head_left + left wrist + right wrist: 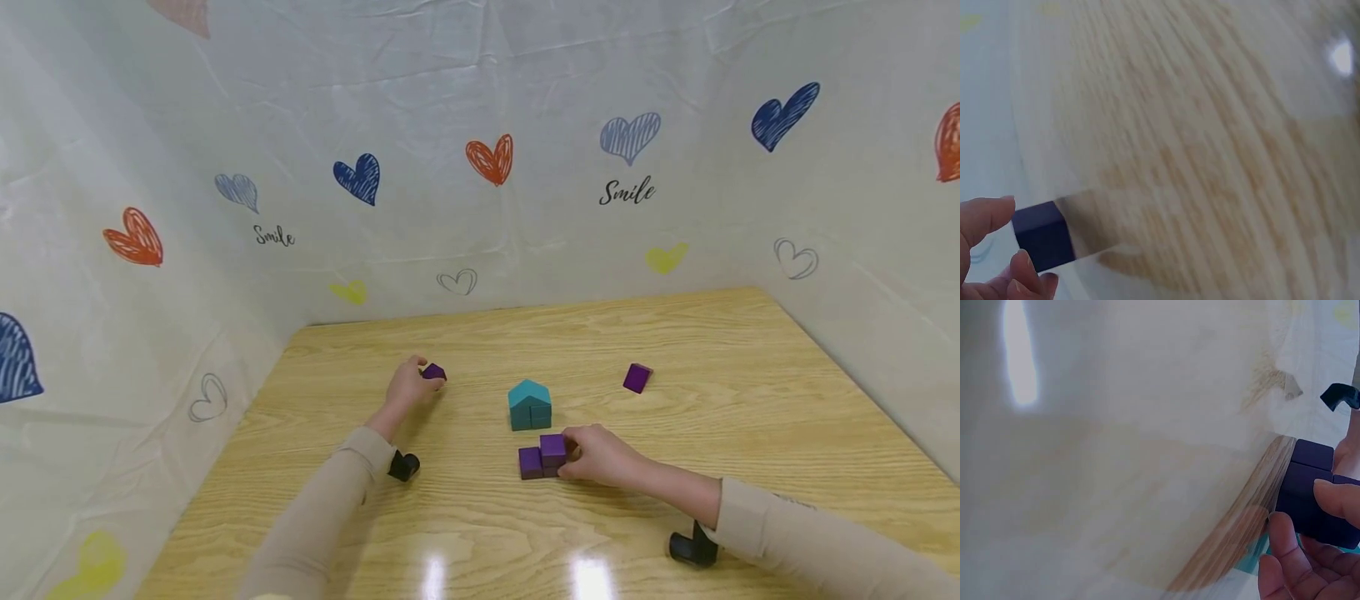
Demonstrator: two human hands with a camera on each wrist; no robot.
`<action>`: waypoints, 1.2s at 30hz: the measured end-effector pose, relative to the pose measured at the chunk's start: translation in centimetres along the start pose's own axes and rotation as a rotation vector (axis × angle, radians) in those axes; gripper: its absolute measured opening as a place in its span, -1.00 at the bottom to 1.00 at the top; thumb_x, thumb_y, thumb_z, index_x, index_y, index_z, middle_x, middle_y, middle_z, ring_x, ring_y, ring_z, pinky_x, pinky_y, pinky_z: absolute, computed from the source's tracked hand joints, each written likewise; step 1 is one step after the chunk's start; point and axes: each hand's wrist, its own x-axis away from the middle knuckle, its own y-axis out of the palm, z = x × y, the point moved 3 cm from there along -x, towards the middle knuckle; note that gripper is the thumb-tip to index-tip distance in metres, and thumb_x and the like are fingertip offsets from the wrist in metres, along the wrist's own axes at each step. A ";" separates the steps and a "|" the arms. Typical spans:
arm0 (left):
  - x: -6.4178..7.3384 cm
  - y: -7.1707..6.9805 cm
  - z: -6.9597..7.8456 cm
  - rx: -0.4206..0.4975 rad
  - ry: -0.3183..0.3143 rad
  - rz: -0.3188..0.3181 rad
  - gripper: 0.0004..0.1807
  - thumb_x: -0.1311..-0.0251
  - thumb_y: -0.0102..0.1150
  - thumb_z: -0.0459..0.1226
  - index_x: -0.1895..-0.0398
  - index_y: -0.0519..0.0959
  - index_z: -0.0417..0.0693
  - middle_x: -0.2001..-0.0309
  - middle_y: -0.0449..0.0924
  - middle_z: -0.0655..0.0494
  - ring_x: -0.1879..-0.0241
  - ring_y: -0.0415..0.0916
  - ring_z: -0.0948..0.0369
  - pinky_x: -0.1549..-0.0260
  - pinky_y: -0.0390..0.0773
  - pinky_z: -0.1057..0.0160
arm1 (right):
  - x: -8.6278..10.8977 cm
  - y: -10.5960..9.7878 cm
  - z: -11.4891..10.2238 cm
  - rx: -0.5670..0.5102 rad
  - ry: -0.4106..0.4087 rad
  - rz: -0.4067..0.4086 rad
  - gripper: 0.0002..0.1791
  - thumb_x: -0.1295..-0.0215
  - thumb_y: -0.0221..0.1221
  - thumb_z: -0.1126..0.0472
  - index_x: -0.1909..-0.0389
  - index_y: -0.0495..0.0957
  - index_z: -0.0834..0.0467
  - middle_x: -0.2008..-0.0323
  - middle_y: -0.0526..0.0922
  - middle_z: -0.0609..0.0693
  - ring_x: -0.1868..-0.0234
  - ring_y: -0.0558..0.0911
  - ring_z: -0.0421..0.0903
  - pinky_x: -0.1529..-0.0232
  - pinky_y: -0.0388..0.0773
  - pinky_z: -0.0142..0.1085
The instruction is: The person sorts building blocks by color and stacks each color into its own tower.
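At the left, my left hand (411, 385) has thumb and fingers around a small purple block (434, 372). In the left wrist view the fingers (1024, 265) lie at opposite sides of that block (1044, 236), which shows two faces. Near the table's middle, my right hand (600, 454) pinches the right side of a purple cube (552, 448) that tops a small group of purple blocks (530, 463). The right wrist view shows the thumb (1335, 499) on a face of these purple blocks (1300, 494), fingers below. Part of the group is hidden behind the hand.
Just behind the purple group stands a teal block house (529, 407) with a peaked top. Another purple block (637, 377) lies farther back at the right on the wooden table (465, 533). A heart-printed sheet (420, 100) encloses the back and sides.
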 end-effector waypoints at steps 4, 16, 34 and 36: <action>-0.2 0.3 -0.8 0.022 -0.015 -0.001 -0.49 -0.12 0.19 -0.25 -0.09 0.33 -0.32 0.01 0.47 -0.30 0.05 0.46 -0.07 0.09 0.46 0.06 | 0.0 0.0 -0.1 0.000 0.008 0.003 -0.76 0.05 0.35 0.29 0.32 0.56 0.23 0.40 0.63 -0.04 0.43 0.48 -0.23 0.41 0.41 -0.41; -0.5 0.2 -1.5 0.035 0.024 0.021 -0.66 -0.08 0.23 -0.27 0.13 0.46 -0.29 0.20 0.50 -0.16 0.26 0.41 0.04 0.25 0.42 0.14 | 0.0 -0.1 -0.3 -0.007 0.026 -0.001 -0.76 0.04 0.34 0.28 0.32 0.56 0.23 0.40 0.62 -0.04 0.45 0.43 -0.22 0.41 0.39 -0.40; 4.1 0.3 1.8 0.137 0.130 -0.120 -0.67 0.00 0.31 -0.28 0.16 0.50 -0.18 0.18 0.54 -0.06 0.32 0.46 0.14 0.48 0.48 0.28 | 0.1 0.0 -0.2 -0.004 0.022 0.000 -0.75 0.04 0.34 0.28 0.31 0.55 0.25 0.40 0.63 -0.03 0.43 0.47 -0.22 0.41 0.42 -0.40; 4.8 0.5 1.9 0.143 0.153 -0.158 -0.67 0.02 0.32 -0.30 0.16 0.51 -0.17 0.20 0.54 -0.04 0.35 0.45 0.17 0.52 0.49 0.28 | 0.1 -0.1 -0.2 -0.001 0.016 0.001 -0.75 0.04 0.34 0.28 0.31 0.55 0.25 0.40 0.63 -0.03 0.43 0.48 -0.22 0.41 0.42 -0.41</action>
